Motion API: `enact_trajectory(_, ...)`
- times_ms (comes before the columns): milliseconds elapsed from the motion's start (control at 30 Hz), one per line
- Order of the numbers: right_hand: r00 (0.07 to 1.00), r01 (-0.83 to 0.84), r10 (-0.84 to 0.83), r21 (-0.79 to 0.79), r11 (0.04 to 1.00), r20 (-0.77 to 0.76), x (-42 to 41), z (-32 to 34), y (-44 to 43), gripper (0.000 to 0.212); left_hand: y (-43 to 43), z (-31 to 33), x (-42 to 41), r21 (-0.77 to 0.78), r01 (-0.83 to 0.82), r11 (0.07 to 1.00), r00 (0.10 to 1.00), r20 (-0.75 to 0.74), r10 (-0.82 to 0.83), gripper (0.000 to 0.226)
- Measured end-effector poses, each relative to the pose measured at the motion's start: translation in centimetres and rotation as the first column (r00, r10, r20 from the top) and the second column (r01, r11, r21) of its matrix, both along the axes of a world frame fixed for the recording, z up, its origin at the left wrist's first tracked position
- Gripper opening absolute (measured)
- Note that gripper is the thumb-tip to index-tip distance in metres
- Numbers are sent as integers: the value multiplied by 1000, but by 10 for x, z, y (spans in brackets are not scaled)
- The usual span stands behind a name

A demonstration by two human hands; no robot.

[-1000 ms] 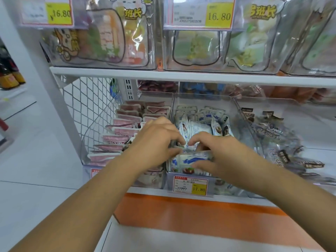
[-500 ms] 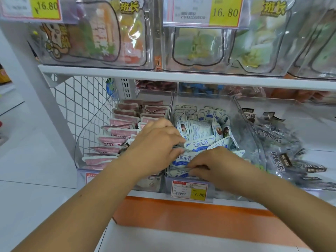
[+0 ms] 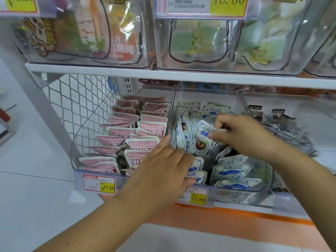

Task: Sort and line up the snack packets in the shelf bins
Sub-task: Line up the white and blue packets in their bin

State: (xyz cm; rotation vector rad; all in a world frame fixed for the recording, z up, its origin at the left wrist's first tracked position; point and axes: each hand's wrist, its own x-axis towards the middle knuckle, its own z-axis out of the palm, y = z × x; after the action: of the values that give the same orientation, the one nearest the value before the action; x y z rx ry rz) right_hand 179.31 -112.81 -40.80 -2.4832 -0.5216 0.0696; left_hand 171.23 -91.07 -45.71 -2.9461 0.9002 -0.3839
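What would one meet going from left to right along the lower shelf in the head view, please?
Wire mesh side panel → bin of pink packets → bin of white-and-blue packets, with both hands in it → bin of dark packets.

Shop aisle: pale tiled floor (image 3: 27, 197) with thin dark joints; white metal shelf board (image 3: 181, 77) on a slanted white upright (image 3: 36, 110); white wire mesh side panel (image 3: 81, 106); orange strip (image 3: 236, 220) along the lower shelf; even, bright lighting.

Head view faces down, near bins (image 3: 209, 99).
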Motion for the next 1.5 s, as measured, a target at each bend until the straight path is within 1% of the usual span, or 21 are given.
enact_trajectory(67,998,-43,43,0,999,41,-2,0,8,26,-4,-2,-2,31,-9,999,1000,20,9,53)
enact_trajectory(167,984,-166,171,-94,982,47,-4,-4,22,21,-9,-3,-4,12,4,1000,997,78,-5,48)
enact_trajectory(300,972,-234,236,-67,970,17,-4,-9,26,21,-14,-5,-15,-4,-13,1000,997,70,14,46)
enact_trajectory(367,961,-275,271,-112,955,-51,-1,-14,30,24,-15,-6,-16,-16,-29,999,996,82,30,51)
enact_trajectory(433,945,-300,275,-136,944,-180,6,-17,31,18,-15,-8,-16,-53,-27,998,995,96,32,52)
enact_trajectory(500,908,-346,281,-178,921,-312,11,-15,29,8,-16,-9,-18,-134,-45,990,995,79,56,50)
enact_trajectory(567,865,-406,307,-192,894,-397,13,-9,27,10,-21,-10,-18,-238,-101,966,993,43,114,57)
enact_trajectory(600,844,-434,316,-203,878,-434,12,-5,26,13,-24,-11,-16,-264,-123,957,989,42,139,56)
enact_trajectory(700,806,-487,312,-263,833,-503,16,16,18,17,-30,-15,-6,-164,-128,978,989,56,139,58)
enact_trajectory(767,853,-388,279,-180,904,-441,27,30,14,20,-30,-20,-2,-98,-85,992,996,22,88,58)
enact_trajectory(833,933,-294,250,-145,945,-261,39,30,20,22,-29,-21,-3,-85,-64,994,997,34,67,57)
enact_trajectory(867,948,-296,264,-183,937,-178,45,23,27,28,-29,-21,-3,-87,-63,994,997,48,67,56)
enact_trajectory(967,925,-374,373,-366,852,-77,51,-11,54,39,-30,-23,-4,-121,-56,991,993,93,67,53)
enact_trajectory(1033,925,-315,376,-443,839,55,53,-29,63,39,-30,-25,-3,-153,-47,987,993,99,63,52)
enact_trajectory(1100,924,-257,355,-457,852,143,52,-35,64,37,-29,-25,-3,-167,-53,984,994,89,69,52)
enact_trajectory(1167,926,-247,335,-392,886,174,47,-33,59,33,-28,-22,-3,-171,-49,984,996,64,61,52)
enact_trajectory(1233,958,-192,233,-228,955,165,37,-23,47,29,-27,-19,-3,-192,-3,981,996,87,20,48)
enact_trajectory(1300,982,-109,113,-36,993,148,22,-11,36,30,-25,-16,-6,-305,89,948,992,114,-57,40)
enact_trajectory(1367,998,-38,27,200,979,58,6,-5,28,31,-22,-10,-10,-511,110,853,993,93,-72,34)
enact_trajectory(1433,997,18,9,375,927,-72,-8,-3,23,36,-17,1,-12,-716,11,698,1000,20,5,31)
enact_trajectory(1500,985,65,19,466,882,-172,-17,-2,18,41,-14,13,-9,-839,-129,529,992,-113,64,34)
